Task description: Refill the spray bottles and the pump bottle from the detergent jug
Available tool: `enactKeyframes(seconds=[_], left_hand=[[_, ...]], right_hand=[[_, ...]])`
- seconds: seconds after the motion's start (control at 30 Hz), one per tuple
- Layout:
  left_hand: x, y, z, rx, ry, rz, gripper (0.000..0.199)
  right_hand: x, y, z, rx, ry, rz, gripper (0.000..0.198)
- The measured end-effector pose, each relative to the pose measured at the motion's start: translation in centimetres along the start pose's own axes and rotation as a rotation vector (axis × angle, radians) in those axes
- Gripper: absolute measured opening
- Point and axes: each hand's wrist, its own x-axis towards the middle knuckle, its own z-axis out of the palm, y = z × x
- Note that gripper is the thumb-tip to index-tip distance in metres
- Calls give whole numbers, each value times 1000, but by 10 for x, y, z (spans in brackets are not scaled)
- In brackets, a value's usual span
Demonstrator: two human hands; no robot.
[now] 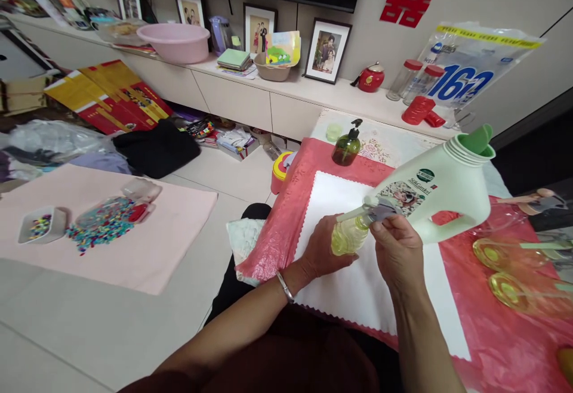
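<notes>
My left hand (323,250) is wrapped round a small see-through bottle (348,238) with yellow liquid in it, tilted over the white scalloped sheet (347,297). At the bottle's neck, the fingers of my right hand (400,247) pinch its grey pump head (381,209); I cannot tell whether the head is screwed on. Just beyond my hands a big pale green jug (434,196) with a green spout leans to the right. A dark green pump bottle (347,147) stands upright farther back. Several yellowish bottles, including one yellow bottle (514,288), lie on their sides at the right.
Red plastic sheeting (290,220) covers the table. On the left, a pink cloth (179,226) bears colourful small pieces (105,226) and a white container (42,226). A long cabinet (233,92) behind holds a pink basin (176,41), framed photos and see-through jars with red lids.
</notes>
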Motion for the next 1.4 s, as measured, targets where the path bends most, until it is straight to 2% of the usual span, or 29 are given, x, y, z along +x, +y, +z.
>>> enactKeyframes(seconds=[0.37,0.53,0.73,0.97,1.13,1.27,1.4], left_hand=[[3,1,-1,11,-6,18,81],[2,2,-1,18,-17,22,76],[-2,-2,1,28,9,24,95],[-4,-6,2,27,12,32,94],[-4,-11,4,48,15,56,96],[-5,-11,4,76,2,77,95],[-4,-8,3,88,23,64,93]], right_hand=[[5,8,-5,-115,-72,5,30],[4,13,-4,-93,-67,-6,33],[-4,28,-2,-27,-14,-45,36],[-8,26,-3,37,-91,-25,26],[-6,19,-3,43,-72,10,31],[-5,25,-4,48,-30,23,37],[-7,28,-5,37,-46,49,45]])
